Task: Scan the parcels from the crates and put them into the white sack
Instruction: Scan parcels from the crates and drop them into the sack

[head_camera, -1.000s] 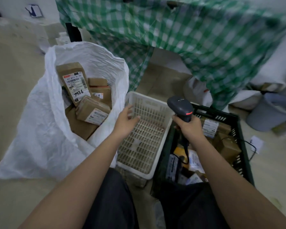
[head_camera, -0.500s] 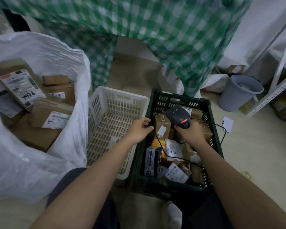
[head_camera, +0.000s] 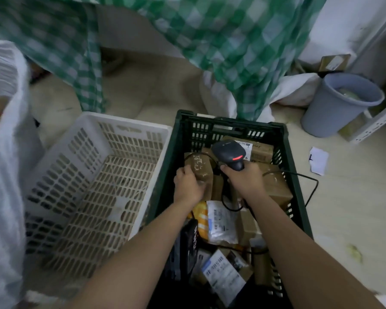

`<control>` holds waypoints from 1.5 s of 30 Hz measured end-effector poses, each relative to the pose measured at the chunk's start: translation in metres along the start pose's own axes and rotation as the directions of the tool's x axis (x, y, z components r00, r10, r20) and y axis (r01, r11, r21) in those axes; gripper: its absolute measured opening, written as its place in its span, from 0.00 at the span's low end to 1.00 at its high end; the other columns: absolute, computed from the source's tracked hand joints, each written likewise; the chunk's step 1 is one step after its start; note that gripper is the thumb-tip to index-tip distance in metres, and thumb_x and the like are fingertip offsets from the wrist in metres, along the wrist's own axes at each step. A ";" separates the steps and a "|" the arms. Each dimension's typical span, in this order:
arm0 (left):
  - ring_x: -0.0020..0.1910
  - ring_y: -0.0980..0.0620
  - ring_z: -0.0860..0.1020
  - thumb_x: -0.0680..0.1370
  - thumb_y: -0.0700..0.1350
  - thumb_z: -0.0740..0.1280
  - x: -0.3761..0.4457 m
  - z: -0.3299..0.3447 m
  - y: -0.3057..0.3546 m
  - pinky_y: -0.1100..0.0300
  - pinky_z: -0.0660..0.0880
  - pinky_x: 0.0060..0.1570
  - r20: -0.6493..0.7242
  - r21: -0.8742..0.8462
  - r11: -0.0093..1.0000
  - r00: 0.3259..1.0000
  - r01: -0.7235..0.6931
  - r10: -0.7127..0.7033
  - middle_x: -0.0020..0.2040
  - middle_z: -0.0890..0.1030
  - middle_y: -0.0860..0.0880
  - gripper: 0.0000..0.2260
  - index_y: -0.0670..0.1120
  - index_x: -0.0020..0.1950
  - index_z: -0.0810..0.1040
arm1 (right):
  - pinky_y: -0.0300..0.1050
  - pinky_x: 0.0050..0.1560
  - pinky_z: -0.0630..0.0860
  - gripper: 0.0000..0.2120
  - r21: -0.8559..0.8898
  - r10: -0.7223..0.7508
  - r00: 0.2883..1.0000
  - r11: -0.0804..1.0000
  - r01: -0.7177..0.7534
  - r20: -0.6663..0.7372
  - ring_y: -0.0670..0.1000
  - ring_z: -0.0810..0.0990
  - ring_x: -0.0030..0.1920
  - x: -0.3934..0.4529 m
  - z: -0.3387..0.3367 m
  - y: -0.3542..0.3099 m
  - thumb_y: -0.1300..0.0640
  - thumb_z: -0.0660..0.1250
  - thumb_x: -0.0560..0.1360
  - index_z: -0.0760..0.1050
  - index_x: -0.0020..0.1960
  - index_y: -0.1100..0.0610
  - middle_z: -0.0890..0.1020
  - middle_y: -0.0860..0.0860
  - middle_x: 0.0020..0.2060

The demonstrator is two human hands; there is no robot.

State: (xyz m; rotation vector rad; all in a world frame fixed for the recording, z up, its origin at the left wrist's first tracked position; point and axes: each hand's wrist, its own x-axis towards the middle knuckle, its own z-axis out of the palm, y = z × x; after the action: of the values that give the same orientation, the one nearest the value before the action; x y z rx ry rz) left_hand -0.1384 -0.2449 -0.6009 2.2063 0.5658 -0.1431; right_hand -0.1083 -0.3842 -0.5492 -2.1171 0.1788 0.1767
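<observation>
While my right hand (head_camera: 245, 181) grips the scanner (head_camera: 228, 153), left hand (head_camera: 187, 186) fingers curl around a brown parcel (head_camera: 201, 169) inside the green crate (head_camera: 230, 127).

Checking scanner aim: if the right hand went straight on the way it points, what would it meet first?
Probably the brown box with a white label at the far end of the dark green crate, just beyond the scanner the right hand grips. Depth is unclear.

Brown taped parcel (head_camera: 201, 172) upright at twelve o'clock in the dark green crate (head_camera: 292, 175); white crate (head_camera: 129, 130) at nine, white sack (head_camera: 5, 175) beyond
</observation>
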 end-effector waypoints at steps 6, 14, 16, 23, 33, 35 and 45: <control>0.71 0.42 0.56 0.67 0.63 0.73 0.029 0.041 0.004 0.48 0.64 0.65 -0.166 0.102 0.994 0.986 0.047 -0.030 0.74 0.56 0.42 0.44 0.45 0.73 0.58 | 0.42 0.34 0.70 0.09 0.061 0.028 1.000 0.998 -0.028 0.009 0.52 0.80 0.38 0.021 0.013 0.024 0.53 0.74 0.71 0.77 0.39 0.56 0.80 0.50 0.32; 0.69 0.40 0.58 0.68 0.58 0.74 0.036 0.039 0.018 0.49 0.67 0.61 -0.143 0.015 0.992 0.982 0.127 -0.124 0.70 0.59 0.40 0.43 0.46 0.74 0.53 | 0.49 0.42 0.77 0.09 0.120 0.075 0.996 0.990 -0.069 -0.039 0.56 0.82 0.41 0.029 0.009 0.033 0.53 0.74 0.71 0.77 0.39 0.57 0.83 0.56 0.37; 0.69 0.40 0.60 0.69 0.58 0.73 0.029 0.026 0.023 0.50 0.66 0.62 -0.103 -0.021 0.998 0.992 0.067 -0.069 0.71 0.59 0.41 0.43 0.47 0.75 0.53 | 0.46 0.37 0.73 0.09 0.164 0.096 0.992 0.983 -0.081 -0.082 0.55 0.81 0.40 0.028 0.006 0.029 0.54 0.73 0.71 0.78 0.40 0.59 0.82 0.55 0.35; 0.66 0.49 0.69 0.70 0.58 0.73 -0.014 -0.061 0.036 0.55 0.68 0.63 -0.051 -0.201 0.969 0.989 -0.144 0.136 0.69 0.68 0.46 0.39 0.50 0.74 0.57 | 0.44 0.40 0.69 0.12 0.355 0.112 0.976 0.934 -0.039 -0.187 0.52 0.75 0.36 -0.009 0.013 -0.019 0.55 0.72 0.72 0.73 0.35 0.56 0.77 0.52 0.31; 0.60 0.51 0.73 0.72 0.57 0.72 -0.103 -0.217 -0.004 0.56 0.71 0.56 -0.218 -0.295 0.940 0.970 -0.172 0.109 0.64 0.72 0.50 0.26 0.51 0.66 0.69 | 0.55 0.49 0.78 0.08 0.506 0.086 0.992 0.862 -0.025 -0.097 0.57 0.81 0.45 -0.098 0.048 -0.095 0.52 0.75 0.70 0.76 0.40 0.51 0.83 0.54 0.42; 0.57 0.51 0.74 0.74 0.54 0.72 -0.122 -0.242 -0.016 0.58 0.70 0.54 -0.285 -0.356 0.917 0.956 -0.178 0.075 0.63 0.73 0.49 0.21 0.50 0.62 0.71 | 0.62 0.53 0.79 0.09 0.498 0.071 0.995 0.866 -0.029 -0.065 0.59 0.83 0.48 -0.112 0.055 -0.109 0.50 0.76 0.68 0.75 0.39 0.49 0.84 0.55 0.43; 0.62 0.51 0.73 0.79 0.46 0.65 -0.188 -0.299 -0.039 0.57 0.70 0.57 -0.113 -0.693 0.713 0.993 -0.106 0.038 0.70 0.69 0.50 0.28 0.54 0.77 0.60 | 0.49 0.53 0.77 0.08 0.674 -0.110 0.993 0.738 0.049 0.049 0.50 0.81 0.45 -0.196 0.075 -0.175 0.62 0.75 0.71 0.80 0.48 0.58 0.83 0.50 0.42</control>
State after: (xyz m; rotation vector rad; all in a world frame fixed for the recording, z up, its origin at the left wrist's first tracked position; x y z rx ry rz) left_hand -0.3496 -0.0621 -0.3810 1.4800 0.4763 0.1958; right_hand -0.2693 -0.2183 -0.4043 -1.3784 0.0798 0.1249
